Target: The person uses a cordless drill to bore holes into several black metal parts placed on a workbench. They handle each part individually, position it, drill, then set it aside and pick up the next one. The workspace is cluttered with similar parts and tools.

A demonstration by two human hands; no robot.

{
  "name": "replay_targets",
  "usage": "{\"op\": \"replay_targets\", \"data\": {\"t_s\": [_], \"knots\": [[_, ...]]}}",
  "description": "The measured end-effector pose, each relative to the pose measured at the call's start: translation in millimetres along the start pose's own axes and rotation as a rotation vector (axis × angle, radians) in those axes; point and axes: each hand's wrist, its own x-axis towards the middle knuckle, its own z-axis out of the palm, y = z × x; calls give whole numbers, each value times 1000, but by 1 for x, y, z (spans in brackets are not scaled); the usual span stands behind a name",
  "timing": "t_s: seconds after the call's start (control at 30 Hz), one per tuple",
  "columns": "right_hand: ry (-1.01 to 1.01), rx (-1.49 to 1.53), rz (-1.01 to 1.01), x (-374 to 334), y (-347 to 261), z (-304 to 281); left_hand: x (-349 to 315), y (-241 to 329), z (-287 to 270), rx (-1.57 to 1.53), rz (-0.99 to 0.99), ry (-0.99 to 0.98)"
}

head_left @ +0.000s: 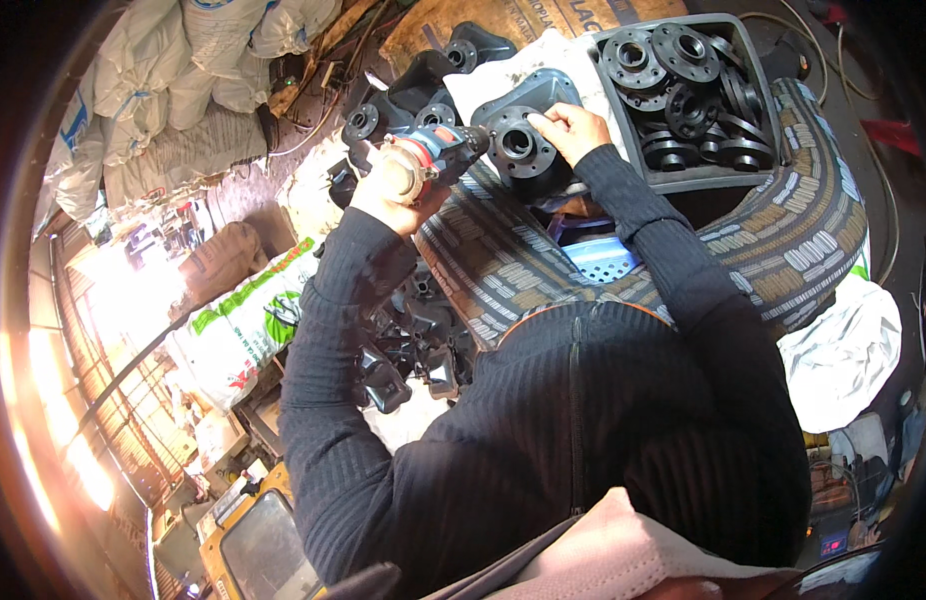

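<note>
My left hand point(395, 192) is wrapped round a blue cordless drill point(441, 150) with a red band. The drill lies nearly level, its black chuck at the left rim of a round black flange point(521, 146). This flange has a raised centre hub and small holes around it. At its upper right rim my right hand point(575, 132) is closed, fingertips pressed on the edge; any small piece between them is hidden. Beneath and behind the flange is a dark rubber-like part with a wide rectangular rim point(543, 88).
A grey bin point(705, 180) full of black flanges stands right of my hands. Patterned padding point(813, 215) curves around in front of me. More black parts point(423, 85) lie beyond the drill, others point(388, 385) below my left arm. White sacks point(143, 70) are piled far left.
</note>
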Motion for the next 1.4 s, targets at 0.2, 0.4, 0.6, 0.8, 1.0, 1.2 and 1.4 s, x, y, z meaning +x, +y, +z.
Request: {"op": "replay_targets", "data": {"t_s": [0.2,0.4,0.6,0.8,1.0,1.2,1.4], "knots": [[39,-86,-124,2,4,2,6,-12,5,154,162,46],[40,-95,-186,5,13,3,12,-6,0,42,162,49],[-8,-91,-156,5,16,1,15,-23,28,-70,156,119],[-15,-112,-200,7,11,3,35,-77,91,-415,240,225],[98,96,-126,15,31,-3,-23,-27,61,-662,142,191],[-361,1475,391,-41,0,-40,-82,26,62,-401,537,591],[-509,1439,328,-74,-30,-51,-101,42,71,-477,486,434]]}}
